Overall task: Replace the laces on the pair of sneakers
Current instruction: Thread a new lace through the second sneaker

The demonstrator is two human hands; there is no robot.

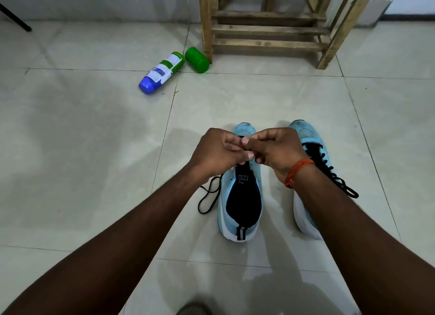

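Two light-blue sneakers stand side by side on the tiled floor, toes pointing away from me. Over the left sneaker (pixel 240 197), my left hand (pixel 215 152) and my right hand (pixel 275 149) meet above its eyelets, fingers curled and pinching its black lace. The lace's loose end (pixel 208 197) trails onto the floor at the shoe's left side. My hands hide the eyelets. The right sneaker (pixel 313 149) is laced with a black lace, whose ends lie off to its right, and my right forearm covers part of it.
A blue-capped bottle (pixel 162 73) with a green and white label lies on the floor at the back left, a green cap (pixel 197 59) beside it. A wooden rack (pixel 270 29) stands against the wall behind the shoes. A dark stand leg (pixel 16 20) shows at far left.
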